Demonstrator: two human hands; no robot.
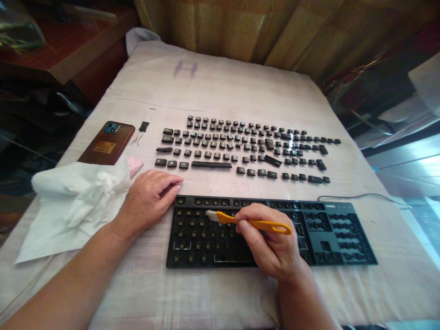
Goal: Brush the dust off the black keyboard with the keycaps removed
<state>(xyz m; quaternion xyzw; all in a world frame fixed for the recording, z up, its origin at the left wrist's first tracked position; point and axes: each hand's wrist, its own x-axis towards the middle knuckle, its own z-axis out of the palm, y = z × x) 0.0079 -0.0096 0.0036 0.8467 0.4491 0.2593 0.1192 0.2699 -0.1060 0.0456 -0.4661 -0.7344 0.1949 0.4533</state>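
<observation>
Head view is showing the right hand (271, 247) gripping an orange brush (256, 224) over the keyboard (330, 229), the white tip touching the keyboard's stripped upper left part. The left hand (147, 201) is lying loose and flat, holding nothing, fingertips just beside the keyboard's upper left corner. Keycaps (240, 146) are lying in rows beyond the keyboard. Brushing is probably going best with short, light strokes away from the keycaps, the left hand pressing the keyboard steady
</observation>
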